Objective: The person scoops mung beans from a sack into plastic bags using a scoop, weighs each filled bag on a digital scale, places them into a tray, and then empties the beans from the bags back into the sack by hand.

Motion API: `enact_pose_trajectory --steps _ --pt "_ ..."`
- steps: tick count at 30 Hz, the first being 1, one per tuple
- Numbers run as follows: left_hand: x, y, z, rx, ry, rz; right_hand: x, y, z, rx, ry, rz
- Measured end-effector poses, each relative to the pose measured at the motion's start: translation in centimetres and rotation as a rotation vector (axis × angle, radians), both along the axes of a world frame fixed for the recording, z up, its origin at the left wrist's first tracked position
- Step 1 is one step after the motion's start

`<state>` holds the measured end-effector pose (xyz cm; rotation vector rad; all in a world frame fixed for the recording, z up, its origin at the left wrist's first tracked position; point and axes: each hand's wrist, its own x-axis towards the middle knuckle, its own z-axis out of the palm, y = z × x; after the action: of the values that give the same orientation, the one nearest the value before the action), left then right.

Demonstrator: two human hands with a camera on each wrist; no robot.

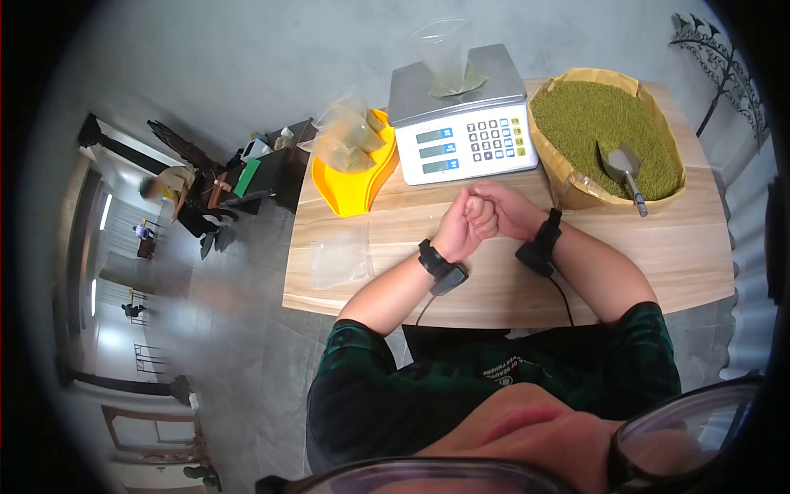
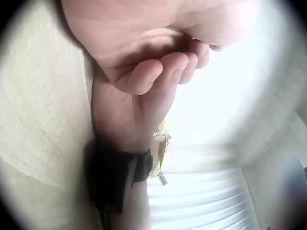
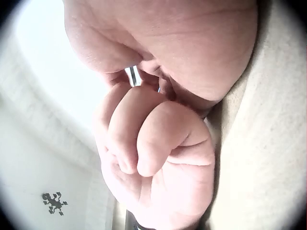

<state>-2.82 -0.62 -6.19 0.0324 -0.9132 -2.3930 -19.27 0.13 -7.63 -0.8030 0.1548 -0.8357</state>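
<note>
Dark green-and-black cloth shirt (image 1: 527, 366) shows "OF BEAUTY" and "EVERYWHERE". Ahead, the left hand (image 1: 466, 227) has fingers curled toward its palm, touching the right hand (image 1: 514, 212), whose fingers are too hidden to tell. One flat, clear plastic bag (image 1: 339, 259) lies leftward on the wood-grain counter (image 1: 683, 272). Just beyond the hands stands one white-and-grey scale (image 1: 453, 155), three displays' labels illegible, bearing one clear, partly filled bag (image 1: 454, 78). Left, one yellow plastic tray (image 1: 341, 193) carries several filled clear bags (image 1: 350, 136); right, one brown paper sack (image 1: 586, 193) holds green grains (image 1: 588, 107) and one metal scoop (image 1: 621, 160).
</note>
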Motion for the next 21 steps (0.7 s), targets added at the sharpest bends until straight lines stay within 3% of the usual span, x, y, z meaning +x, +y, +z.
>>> enact_pose_trajectory --steps 2,4,5,6,7,9,13,15,17,18,20,21 --pt "0.2 0.8 1.1 -0.016 0.008 0.043 1.0 1.5 2.7 0.242 0.108 -0.222" --pt "0.4 1.2 2.9 -0.044 0.020 0.083 1.3 0.9 2.0 0.239 0.066 -0.236" --pt "0.7 1.2 3.9 -0.180 -0.088 0.215 1.3 0.6 1.8 0.243 0.031 -0.254" --pt "1.2 1.0 5.1 -0.319 -0.201 0.345 1.1 0.4 1.4 0.234 0.013 -0.250" --pt "1.7 0.7 6.3 -0.331 -0.223 0.345 0.9 0.5 1.2 0.268 0.010 -0.241" --pt "2.0 -0.6 8.9 -0.755 -0.441 0.568 1.0 0.4 0.9 0.304 -0.010 -0.226" --pt "1.5 -5.8 14.2 -1.049 -0.570 0.800 0.9 0.1 0.3 0.254 -0.058 -0.195" --pt "0.7 -8.6 16.9 -1.027 -0.658 0.840 1.0 0.2 0.1 0.264 -0.074 -0.193" --pt "-1.2 -11.1 19.7 -1.235 -0.816 1.003 0.9 0.3 0.4 0.275 -0.046 -0.184" --pt "-2.2 -11.7 21.0 -1.242 -0.813 0.996 0.9 0.2 0.4 0.273 -0.051 -0.191" --pt "-4.1 -12.8 23.1 -1.541 -0.867 1.069 1.0 0.0 0.2 0.288 -0.044 -0.165" --pt "-4.8 -13.7 23.6 -1.550 -0.855 1.065 0.9 -0.1 0.1 0.281 -0.046 -0.176"
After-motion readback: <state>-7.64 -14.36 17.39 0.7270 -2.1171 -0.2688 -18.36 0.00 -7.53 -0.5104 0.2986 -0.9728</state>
